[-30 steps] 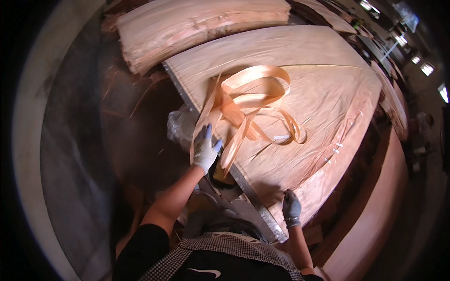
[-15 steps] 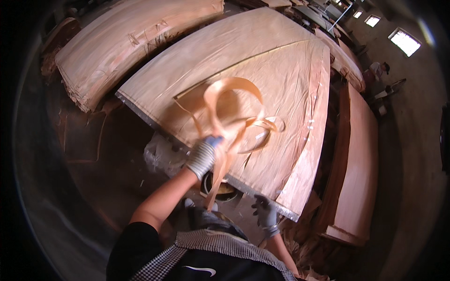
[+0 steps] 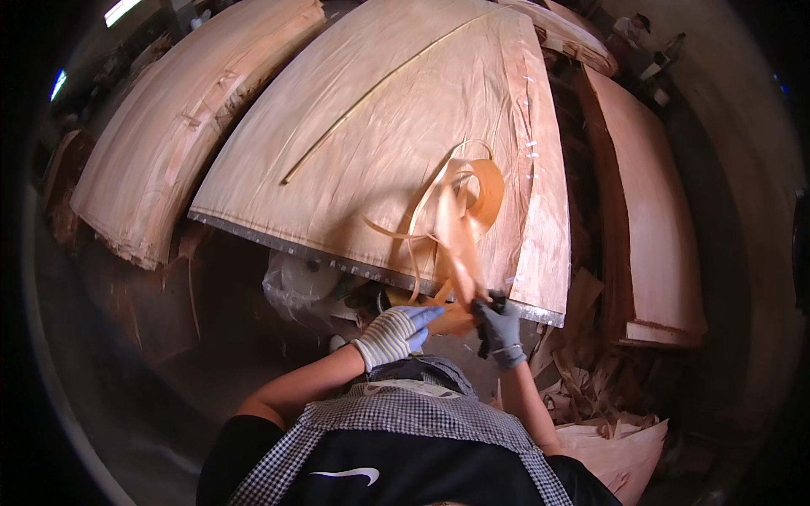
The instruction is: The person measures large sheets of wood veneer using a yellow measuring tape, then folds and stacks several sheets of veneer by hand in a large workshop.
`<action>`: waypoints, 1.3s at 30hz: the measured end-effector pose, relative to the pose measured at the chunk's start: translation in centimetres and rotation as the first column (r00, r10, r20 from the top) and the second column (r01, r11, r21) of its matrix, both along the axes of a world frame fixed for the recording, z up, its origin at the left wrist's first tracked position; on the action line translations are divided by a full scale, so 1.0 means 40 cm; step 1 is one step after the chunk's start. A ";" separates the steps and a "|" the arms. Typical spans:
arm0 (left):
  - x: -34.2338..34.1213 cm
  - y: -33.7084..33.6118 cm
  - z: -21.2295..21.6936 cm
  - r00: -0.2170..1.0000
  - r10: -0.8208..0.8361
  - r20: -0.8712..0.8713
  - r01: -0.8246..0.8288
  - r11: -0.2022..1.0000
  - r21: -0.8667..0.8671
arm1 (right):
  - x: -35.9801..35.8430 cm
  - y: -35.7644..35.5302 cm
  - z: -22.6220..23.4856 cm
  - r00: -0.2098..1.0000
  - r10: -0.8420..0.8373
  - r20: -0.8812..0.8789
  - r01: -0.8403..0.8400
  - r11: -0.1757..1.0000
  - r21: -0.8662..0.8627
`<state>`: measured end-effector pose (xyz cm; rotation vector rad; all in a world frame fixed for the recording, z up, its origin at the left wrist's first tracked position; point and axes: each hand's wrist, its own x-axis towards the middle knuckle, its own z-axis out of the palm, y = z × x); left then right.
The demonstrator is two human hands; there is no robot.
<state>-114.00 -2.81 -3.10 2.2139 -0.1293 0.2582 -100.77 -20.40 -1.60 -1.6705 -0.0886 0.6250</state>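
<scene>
The large pale sheet of thin wood veneer (image 3: 396,143) lies flat on its stack, and everything else is placed from it. At its near edge, towards the right corner, both gloved hands meet on one end of a long curling orange-tan strip of veneer (image 3: 462,221). The right hand (image 3: 499,331), in a grey glove, has its fingers closed around the bunched lower end of the strip just off the sheet's edge. The left hand (image 3: 398,331), in a white knit glove with blue fingertips, reaches in beside it, its fingers stretched out and touching the same bunch rather than wrapped round it. From the hands the strip rises over the sheet's near right part and loops back on itself, with thinner slivers trailing leftwards, so most of its length rests on or above the sheet. By the look of it the gathering is part-way: one end is in hand, the loops are not yet drawn off. A thin pale sliver (image 3: 371,97) lies untouched across the middle of the sheet. Scrap offcuts (image 3: 591,396) lie heaped below the right corner.
</scene>
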 end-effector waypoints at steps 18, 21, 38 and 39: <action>-1.091 1.357 0.040 -0.294 0.907 0.301 -0.949 -0.314 0.018 | -0.480 0.474 -0.092 0.860 0.342 0.379 -0.206 0.912 -0.355; -1.042 1.393 -0.006 -0.085 0.979 0.186 -0.940 -0.140 0.312 | -0.504 0.504 -0.102 0.984 0.157 0.083 -0.123 0.940 -0.319; 0.024 1.154 -0.253 0.810 0.583 0.064 -0.536 0.692 0.483 | -0.480 0.431 -0.038 0.904 0.425 -0.047 -0.397 0.795 -0.458; 0.087 1.125 -0.284 0.808 0.584 0.074 -0.527 0.661 0.535 | -0.492 0.434 -0.009 0.833 0.553 0.033 -0.463 0.728 -0.505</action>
